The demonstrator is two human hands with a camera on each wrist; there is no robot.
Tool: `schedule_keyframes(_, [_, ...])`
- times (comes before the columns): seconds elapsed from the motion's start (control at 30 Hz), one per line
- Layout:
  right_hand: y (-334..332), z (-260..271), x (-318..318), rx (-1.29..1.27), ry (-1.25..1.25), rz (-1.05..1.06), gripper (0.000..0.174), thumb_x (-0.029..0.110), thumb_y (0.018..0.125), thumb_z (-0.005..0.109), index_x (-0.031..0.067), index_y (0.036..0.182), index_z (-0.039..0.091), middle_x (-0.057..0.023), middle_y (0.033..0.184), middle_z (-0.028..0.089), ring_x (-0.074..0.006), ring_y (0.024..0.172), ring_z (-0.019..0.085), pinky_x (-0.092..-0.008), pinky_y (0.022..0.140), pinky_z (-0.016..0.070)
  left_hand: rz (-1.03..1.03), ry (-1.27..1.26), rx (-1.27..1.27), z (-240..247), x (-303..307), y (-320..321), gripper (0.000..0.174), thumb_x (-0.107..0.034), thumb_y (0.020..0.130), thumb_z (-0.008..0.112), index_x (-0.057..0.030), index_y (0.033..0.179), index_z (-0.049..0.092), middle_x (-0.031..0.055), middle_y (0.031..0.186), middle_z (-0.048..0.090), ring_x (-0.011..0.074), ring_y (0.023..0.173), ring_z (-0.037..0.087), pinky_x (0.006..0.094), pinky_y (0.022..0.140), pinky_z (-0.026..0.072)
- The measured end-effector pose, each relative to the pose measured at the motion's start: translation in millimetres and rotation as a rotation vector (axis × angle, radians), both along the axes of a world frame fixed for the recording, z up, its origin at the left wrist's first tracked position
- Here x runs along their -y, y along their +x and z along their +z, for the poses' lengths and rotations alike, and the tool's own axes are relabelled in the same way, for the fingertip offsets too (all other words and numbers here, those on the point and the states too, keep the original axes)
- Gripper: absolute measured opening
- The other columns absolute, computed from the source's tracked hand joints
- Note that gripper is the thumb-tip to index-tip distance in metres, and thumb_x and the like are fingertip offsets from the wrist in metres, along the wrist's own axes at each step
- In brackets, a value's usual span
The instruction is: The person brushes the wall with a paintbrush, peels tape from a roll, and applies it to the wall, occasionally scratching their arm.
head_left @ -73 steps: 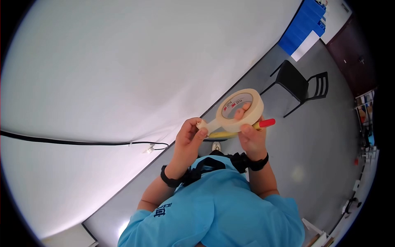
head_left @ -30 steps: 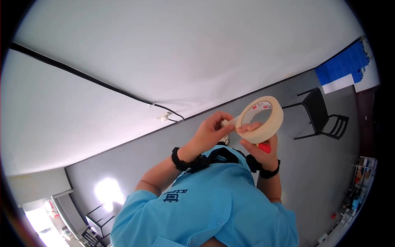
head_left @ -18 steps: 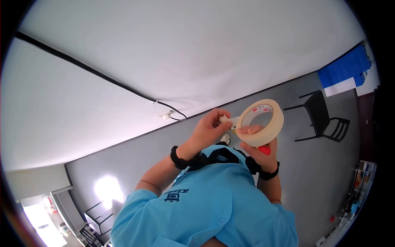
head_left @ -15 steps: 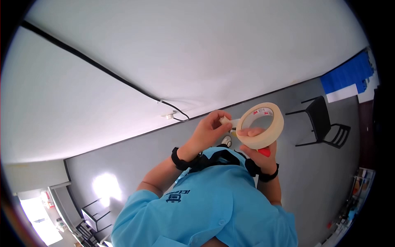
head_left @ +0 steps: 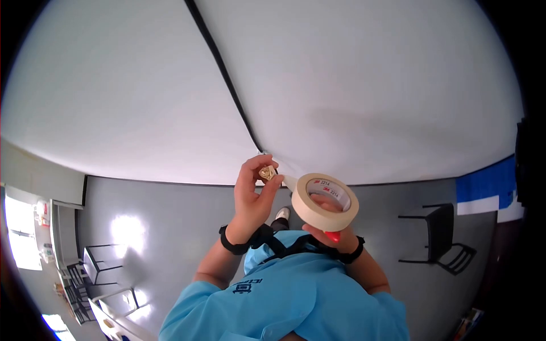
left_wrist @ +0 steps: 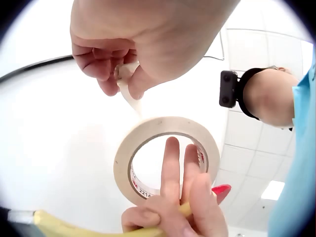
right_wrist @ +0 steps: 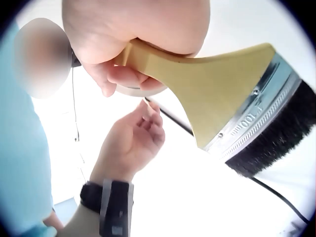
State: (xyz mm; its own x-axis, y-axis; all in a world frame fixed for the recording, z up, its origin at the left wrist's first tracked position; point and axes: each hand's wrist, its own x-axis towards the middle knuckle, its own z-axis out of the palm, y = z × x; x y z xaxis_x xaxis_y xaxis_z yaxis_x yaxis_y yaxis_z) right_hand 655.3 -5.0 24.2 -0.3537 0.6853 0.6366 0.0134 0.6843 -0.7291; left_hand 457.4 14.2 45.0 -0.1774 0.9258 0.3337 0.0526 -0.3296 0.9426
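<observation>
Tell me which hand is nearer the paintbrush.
Right. The right hand grips the paintbrush by its handle, together with the tape roll. The left hand is apart from it, pinching the tape's free end.

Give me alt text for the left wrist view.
The left hand pinches the loose end of a roll of masking tape. The right hand holds the roll with fingers through its hole, along with a yellow brush handle.

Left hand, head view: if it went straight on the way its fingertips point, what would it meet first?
Probably the white wall, right beside the lower end of the black cable. The left hand pinches the tape end, and nothing shows in between, though depth is hard to judge.
</observation>
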Motion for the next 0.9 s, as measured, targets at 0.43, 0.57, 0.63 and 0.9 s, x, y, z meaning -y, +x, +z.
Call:
schedule_keyframes(0.43, [-5.5, -54.7, -14.5, 0.004, -0.305, 0.079, 0.019, -0.005, 0.079, 0.067, 0.0062, 0.095, 0.068, -0.0099, 0.094, 0.070, -0.0192, 0.081, 0.066, -0.0283, 0.067, 0.0522, 0.172, 0.604, -0.925, 84.4, -24.3, -14.5, 0.040, 0.008, 0.066, 0.063, -0.0076, 0.104, 0.064, 0.0064, 0.102, 0.062, 0.0242, 0.078, 0.063, 0.0335, 0.068, 0.0523])
schedule_keyframes(0.57, [1.5, -27.2, -22.3, -0.053, -0.282, -0.110, 0.030, -0.002, 0.080, 0.069, 0.0052, 0.109, 0.066, -0.0117, 0.113, 0.067, -0.0120, 0.069, 0.057, -0.0220, 0.058, 0.0451, 0.237, 0.597, -0.967, 85.3, -31.8, -19.8, 0.040, 0.012, 0.067, 0.062, -0.0061, 0.103, 0.063, 0.0082, 0.100, 0.061, 0.0271, 0.079, 0.064, 0.0341, 0.068, 0.0534])
schedule_keyframes(0.63, [0.3, -18.2, -27.7, 0.002, -0.253, -0.059, 0.047, 0.002, 0.079, 0.072, 0.0039, 0.124, 0.060, -0.0134, 0.129, 0.060, -0.0075, 0.059, 0.046, -0.0205, 0.055, 0.0413, 0.229, 0.556, -0.911, 89.7, -32.2, -18.2, 0.040, 0.016, 0.068, 0.060, -0.0042, 0.102, 0.062, 0.0097, 0.100, 0.060, 0.0270, 0.081, 0.064, 0.0325, 0.069, 0.0542])
schedule_keyframes(0.9, [-25.1, 21.5, -38.9, 0.057, -0.332, 0.009, 0.051, 0.010, 0.077, 0.077, 0.0051, 0.125, 0.059, -0.0112, 0.126, 0.062, -0.0099, 0.055, 0.046, -0.0209, 0.055, 0.0428, 0.087, 0.461, -0.627, 93.7, -28.2, -17.5, 0.034, 0.014, 0.079, 0.056, -0.0020, 0.108, 0.060, 0.0124, 0.109, 0.057, 0.0254, 0.086, 0.067, 0.0319, 0.073, 0.0561])
